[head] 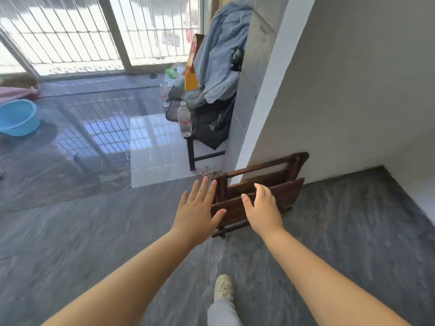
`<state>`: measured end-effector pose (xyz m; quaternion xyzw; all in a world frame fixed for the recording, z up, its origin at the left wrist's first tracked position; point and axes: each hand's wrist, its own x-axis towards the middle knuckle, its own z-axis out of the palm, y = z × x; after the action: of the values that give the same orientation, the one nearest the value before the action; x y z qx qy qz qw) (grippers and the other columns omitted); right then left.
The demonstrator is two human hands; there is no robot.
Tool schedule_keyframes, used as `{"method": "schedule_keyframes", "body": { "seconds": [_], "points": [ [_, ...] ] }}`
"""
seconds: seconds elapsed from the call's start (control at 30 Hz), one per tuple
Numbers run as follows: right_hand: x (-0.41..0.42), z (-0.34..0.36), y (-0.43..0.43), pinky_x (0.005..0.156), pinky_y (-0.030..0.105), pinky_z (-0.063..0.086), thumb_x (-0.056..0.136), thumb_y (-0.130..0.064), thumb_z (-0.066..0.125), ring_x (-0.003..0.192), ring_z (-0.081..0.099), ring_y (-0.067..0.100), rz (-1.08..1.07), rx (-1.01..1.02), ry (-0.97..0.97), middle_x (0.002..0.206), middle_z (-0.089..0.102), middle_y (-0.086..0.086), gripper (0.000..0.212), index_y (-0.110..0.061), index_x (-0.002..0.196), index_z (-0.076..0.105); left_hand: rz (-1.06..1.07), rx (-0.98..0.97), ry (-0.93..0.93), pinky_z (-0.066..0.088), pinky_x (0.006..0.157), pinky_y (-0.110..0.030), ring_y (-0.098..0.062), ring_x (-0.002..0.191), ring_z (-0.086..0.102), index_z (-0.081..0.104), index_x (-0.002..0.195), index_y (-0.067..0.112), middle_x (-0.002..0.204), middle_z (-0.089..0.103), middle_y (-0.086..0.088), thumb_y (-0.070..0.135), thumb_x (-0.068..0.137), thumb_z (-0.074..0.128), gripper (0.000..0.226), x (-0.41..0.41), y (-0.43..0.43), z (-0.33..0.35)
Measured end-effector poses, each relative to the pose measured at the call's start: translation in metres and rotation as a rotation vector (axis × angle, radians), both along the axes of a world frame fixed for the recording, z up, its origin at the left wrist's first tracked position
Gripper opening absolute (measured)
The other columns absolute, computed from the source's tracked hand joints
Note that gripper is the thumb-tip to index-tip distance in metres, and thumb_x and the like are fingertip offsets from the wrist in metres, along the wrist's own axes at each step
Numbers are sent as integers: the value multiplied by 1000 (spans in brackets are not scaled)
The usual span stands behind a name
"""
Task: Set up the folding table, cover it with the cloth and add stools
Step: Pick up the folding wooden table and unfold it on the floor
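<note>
Right now both your hands are stretched out in front of you, empty, with the fingers spread. Your left hand hangs just left of the folded wooden table, its fingers level with the near upright post; whether it touches the wood you cannot tell. Your right hand is over the table's front panel and covers part of it. The table lies folded on its side on the grey floor, against the white wall. Its lower legs are partly hidden behind your hands. Beyond it a water bottle stands on a dark stool heaped with clothes.
</note>
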<state>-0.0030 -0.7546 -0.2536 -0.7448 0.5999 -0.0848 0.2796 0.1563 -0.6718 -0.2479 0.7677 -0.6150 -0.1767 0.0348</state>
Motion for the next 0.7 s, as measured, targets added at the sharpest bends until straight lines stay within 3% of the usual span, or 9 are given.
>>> {"method": "schedule_keyframes", "body": {
  "seconds": [0.4, 0.7],
  "points": [
    [39, -163, -144, 115, 37, 24, 96, -37, 49, 147, 14, 24, 147, 103, 147, 159, 17, 8, 62, -13, 149, 25, -1, 149, 46, 0, 118, -41, -22, 145, -13, -10, 151, 24, 159, -13, -2, 56, 96, 29, 74, 47, -159, -171],
    [57, -245, -187, 118, 41, 15, 97, -30, 47, 148, -9, 25, 358, 48, 316, 162, -8, 7, 73, -20, 153, 2, -158, 143, 79, 5, 117, -36, -22, 147, -3, -8, 151, 27, 160, -4, -3, 43, 98, 41, 73, 50, -216, -256]
  ]
}}
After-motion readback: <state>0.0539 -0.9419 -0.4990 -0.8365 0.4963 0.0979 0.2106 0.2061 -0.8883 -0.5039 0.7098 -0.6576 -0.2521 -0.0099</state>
